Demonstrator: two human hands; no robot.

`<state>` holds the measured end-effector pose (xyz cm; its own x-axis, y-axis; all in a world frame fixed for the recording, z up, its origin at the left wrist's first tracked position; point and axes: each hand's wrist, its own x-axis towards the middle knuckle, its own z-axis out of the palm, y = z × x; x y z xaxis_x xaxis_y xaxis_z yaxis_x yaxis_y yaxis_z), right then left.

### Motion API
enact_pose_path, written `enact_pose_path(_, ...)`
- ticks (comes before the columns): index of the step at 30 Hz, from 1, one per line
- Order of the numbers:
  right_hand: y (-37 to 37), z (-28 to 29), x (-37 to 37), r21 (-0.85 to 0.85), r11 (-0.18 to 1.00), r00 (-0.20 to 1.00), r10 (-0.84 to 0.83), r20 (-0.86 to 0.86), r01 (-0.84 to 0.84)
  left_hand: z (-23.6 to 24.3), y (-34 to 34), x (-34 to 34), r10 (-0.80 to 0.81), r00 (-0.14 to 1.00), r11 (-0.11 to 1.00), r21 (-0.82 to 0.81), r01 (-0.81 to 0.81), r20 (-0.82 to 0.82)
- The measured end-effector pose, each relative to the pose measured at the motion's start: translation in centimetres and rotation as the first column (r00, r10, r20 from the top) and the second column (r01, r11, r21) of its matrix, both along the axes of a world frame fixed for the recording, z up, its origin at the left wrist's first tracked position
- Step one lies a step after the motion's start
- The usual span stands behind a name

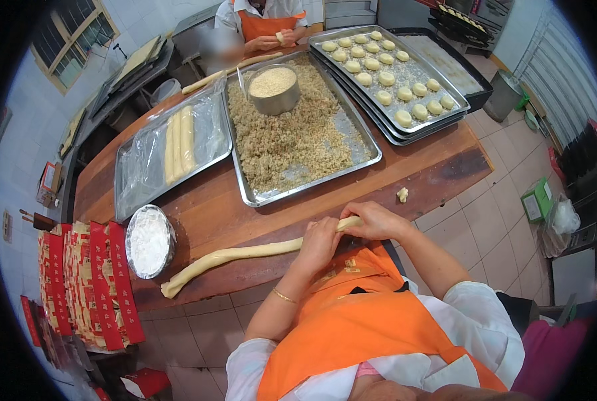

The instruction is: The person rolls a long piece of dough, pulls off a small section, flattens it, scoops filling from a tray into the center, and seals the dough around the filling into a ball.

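Observation:
A long pale dough rope (pixel 245 253) lies along the near edge of the wooden table. My left hand (pixel 320 240) is closed around it near its right end. Close beside it, my right hand (pixel 374 222) grips the tip, fingers pressed together. A small dough scrap (pixel 402 194) sits on the wood beyond my right hand. Near the rope's left end stands a metal bowl of white flour (pixel 149 242). Ahead of my hands, a metal tray (pixel 250 190) holds crumbly brown filling, and a round metal pot (pixel 275 101) of yellowish crumbs stands in it.
At left, a plastic-lined tray (pixel 131 164) holds dough logs (pixel 181 144). Stacked trays (pixel 396 139) at far right carry several round dough pieces. Across the table a co-worker in an orange apron (pixel 261 27) holds dough. Red-and-gold packages (pixel 98 281) stand at the lower left.

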<state>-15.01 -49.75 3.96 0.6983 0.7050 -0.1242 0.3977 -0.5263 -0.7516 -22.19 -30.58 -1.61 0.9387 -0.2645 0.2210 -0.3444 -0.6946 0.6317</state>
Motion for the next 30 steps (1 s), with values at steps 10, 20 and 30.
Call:
enact_pose_path(10,1.1,-3.4,-0.6,-0.366,0.921,0.936,0.235,0.261,-0.130,-2.0,-1.9,-0.4,0.035,0.999,0.932,0.360,-0.042,0.027)
enact_pose_path(20,-0.3,-4.0,-0.4,-0.143,0.982,0.988,0.138,0.072,-0.127,-1.8,-2.2,0.0,-0.036,0.999,0.884,0.467,0.025,0.015)
enact_pose_path(30,-2.2,-4.0,0.8,0.436,0.899,0.790,0.235,-0.567,0.045,-4.6,-3.5,0.8,-0.070,0.975,0.920,0.393,-0.018,0.209)
